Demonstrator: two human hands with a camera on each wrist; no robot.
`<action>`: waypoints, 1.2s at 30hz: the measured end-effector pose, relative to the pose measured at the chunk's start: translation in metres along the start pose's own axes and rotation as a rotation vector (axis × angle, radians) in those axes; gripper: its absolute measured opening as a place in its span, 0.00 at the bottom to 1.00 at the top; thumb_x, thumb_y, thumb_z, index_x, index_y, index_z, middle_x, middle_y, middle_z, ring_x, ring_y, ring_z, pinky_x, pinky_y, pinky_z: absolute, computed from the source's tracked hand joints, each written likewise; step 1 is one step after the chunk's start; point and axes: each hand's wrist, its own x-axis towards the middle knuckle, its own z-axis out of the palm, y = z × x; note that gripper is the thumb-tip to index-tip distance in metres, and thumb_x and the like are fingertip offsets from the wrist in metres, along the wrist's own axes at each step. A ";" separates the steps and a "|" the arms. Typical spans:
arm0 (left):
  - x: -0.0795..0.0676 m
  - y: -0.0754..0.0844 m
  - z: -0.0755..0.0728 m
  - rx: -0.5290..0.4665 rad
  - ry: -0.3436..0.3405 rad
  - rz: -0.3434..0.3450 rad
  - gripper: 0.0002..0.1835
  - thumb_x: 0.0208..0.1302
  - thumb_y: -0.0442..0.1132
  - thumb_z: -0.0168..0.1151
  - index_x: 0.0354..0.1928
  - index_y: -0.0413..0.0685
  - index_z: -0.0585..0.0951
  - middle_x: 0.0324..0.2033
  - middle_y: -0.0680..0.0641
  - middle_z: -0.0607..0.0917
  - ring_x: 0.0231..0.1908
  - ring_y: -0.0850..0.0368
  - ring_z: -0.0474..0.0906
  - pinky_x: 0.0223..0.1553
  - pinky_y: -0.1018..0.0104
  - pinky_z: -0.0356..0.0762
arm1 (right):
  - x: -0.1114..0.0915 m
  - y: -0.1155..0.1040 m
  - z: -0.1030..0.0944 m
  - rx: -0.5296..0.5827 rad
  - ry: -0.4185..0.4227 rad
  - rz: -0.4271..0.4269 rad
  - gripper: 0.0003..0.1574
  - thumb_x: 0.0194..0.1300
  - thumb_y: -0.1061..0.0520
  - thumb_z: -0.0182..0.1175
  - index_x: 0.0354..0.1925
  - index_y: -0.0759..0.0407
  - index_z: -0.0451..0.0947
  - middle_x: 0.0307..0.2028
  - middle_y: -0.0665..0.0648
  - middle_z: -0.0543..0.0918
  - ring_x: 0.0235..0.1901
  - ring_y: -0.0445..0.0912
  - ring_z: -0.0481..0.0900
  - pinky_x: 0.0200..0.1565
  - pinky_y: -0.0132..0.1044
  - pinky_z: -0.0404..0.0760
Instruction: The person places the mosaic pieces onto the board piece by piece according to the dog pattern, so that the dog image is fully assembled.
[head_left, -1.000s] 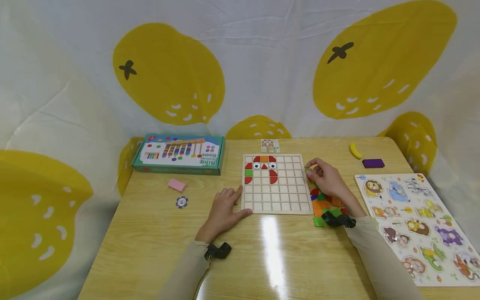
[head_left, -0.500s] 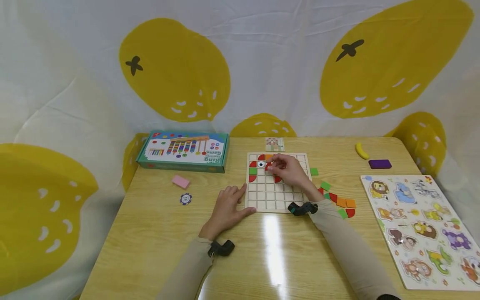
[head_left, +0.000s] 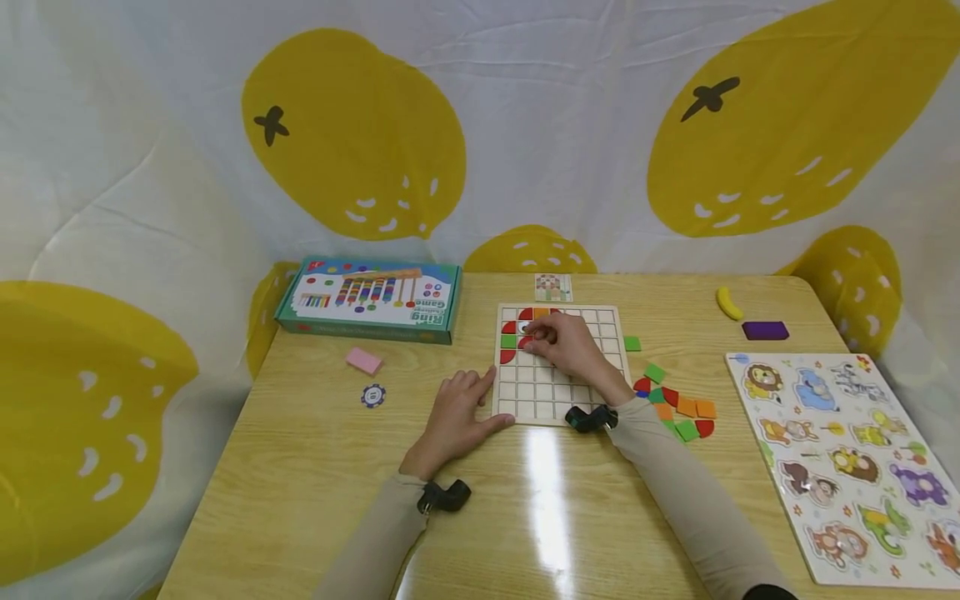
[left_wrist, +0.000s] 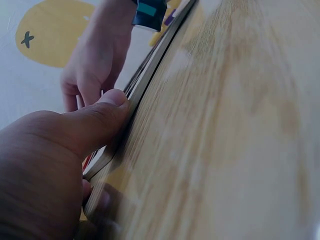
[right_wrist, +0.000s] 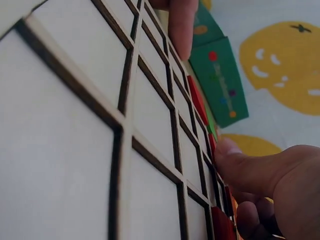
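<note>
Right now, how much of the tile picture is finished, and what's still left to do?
Done: curved red tiles, a green square and an orange square sit in the grid board.

In hand: the right hand pinches another red tile beside the green square; the left hand rests at the board's corner.

Left: probably plenty; many loose tiles lie beside the board.

1 grid board [head_left: 525,390], perhaps 3 loose orange tiles [head_left: 706,408], 1 box [head_left: 367,293], 1 banana [head_left: 728,304], 1 chip [head_left: 373,396]
</note>
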 end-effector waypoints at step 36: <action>-0.001 0.005 -0.001 -0.035 0.001 -0.031 0.48 0.55 0.69 0.65 0.72 0.49 0.68 0.29 0.57 0.65 0.35 0.61 0.61 0.41 0.63 0.57 | -0.130 0.051 -0.089 -0.271 0.076 0.293 0.15 0.61 0.47 0.70 0.34 0.57 0.82 0.28 0.52 0.84 0.27 0.43 0.79 0.33 0.42 0.75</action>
